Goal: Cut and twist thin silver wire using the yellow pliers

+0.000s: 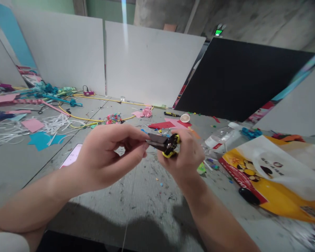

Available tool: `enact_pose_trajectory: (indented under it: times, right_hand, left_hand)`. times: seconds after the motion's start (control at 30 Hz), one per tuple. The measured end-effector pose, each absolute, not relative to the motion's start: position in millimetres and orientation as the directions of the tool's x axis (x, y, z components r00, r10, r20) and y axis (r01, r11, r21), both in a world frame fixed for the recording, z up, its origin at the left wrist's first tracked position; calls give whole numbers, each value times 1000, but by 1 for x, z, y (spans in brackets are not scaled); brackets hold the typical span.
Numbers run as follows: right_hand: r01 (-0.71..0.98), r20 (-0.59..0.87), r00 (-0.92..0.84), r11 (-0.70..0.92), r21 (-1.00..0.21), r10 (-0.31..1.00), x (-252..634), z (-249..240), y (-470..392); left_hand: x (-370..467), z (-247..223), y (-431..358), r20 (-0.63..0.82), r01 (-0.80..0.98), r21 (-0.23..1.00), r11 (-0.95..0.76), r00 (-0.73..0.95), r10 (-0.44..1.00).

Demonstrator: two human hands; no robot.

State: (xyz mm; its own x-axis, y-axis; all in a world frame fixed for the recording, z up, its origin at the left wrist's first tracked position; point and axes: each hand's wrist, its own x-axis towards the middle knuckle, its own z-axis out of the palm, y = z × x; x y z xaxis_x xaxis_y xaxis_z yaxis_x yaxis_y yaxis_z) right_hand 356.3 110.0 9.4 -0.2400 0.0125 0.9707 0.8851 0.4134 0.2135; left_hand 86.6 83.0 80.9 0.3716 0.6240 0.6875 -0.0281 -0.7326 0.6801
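Directly ahead of your body, your left hand [111, 154] and right hand [185, 152] are raised close together over the grey surface [141, 213]. Your right hand is clamped round the yellow-trimmed handles of the pliers [161, 141], which sit between your two hands. Long axis noted: crosswise, running leftward out of your right grip, nose directed at your left fingertips. Your left thumb and forefinger are drawn together at that nose, touching it or just beside it (whether they pinch some small piece cannot be told). Your left hand is nearer the tip, your right nearer the grips; in my judgement, work at the nose turns on that alignment.

Just behind your left wrist, partly covered, lies a lit phone [70, 158]. To the right of your right forearm is the yellow-and-white bag [280, 194]; beyond that hand, a clear bottle [222, 138]. Farther past your left hand: blue paper [43, 140] and white strips [56, 124]. Past your right hand: a white tub [185, 118] and a black-and-yellow tool [172, 114]. Farthest, facing both hands, stand a white panel [149, 63] and a black panel [238, 78].
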Motion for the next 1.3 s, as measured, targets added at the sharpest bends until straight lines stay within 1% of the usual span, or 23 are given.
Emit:
enact_pose_trajectory:
  times: [0.1,0.13,0.2,0.3,0.37,0.5,0.57,0.67,0.77,0.83,0.97,1.03,1.13,1.3]
  right_hand:
    - [893,969,-246,389,226,2,356,12,108]
    - [895,969,-248,381,230,-2,355,14,107]
    - [901,968,-253,364,237,-4,355,16,106]
    - [910,969,-248,341,236,-10,354,19,104]
    - [918,973,-228,328,223,-23,354,20,103]
    - [932,981,-186,304,195,-61,353,19,101]
    - [943,982,-163,276,183,-94,351,18,100]
    - [954,983,-136,252,164,-126,348,18,100]
    - [938,982,-156,297,180,-103,348,19,101]
    - [921,980,-183,335,199,-78,349,21,101]
    - [898,975,-217,401,181,45,352,25,97]
    - [882,968,-235,438,173,90,354,27,95]
    - [863,959,-266,466,193,96,357,30,93]
    - [844,943,-308,493,212,122,363,35,92]
  left_hand:
    - [85,83,84,789,19,534,-845,349,506]
    - [85,84,84,809,23,500,-866,343,477]
    - [83,85,84,816,51,474,-879,348,460]
    - [81,84,81,781,79,508,-858,378,497]
    - [81,81,78,751,36,576,-817,373,546]
    - [85,71,70,675,-124,723,-680,336,656]
    - [87,66,67,623,-142,775,-616,342,704]
    - [87,65,66,587,-127,806,-579,307,750]
    - [85,71,69,584,-117,804,-583,347,734]
    - [83,77,72,607,-126,783,-610,370,703]
    - [78,87,77,621,-81,759,-646,385,682]
    - [76,91,78,650,-63,727,-684,384,655]
    - [75,94,78,681,-39,676,-736,414,604]
    - [76,94,78,686,-14,668,-744,400,608]
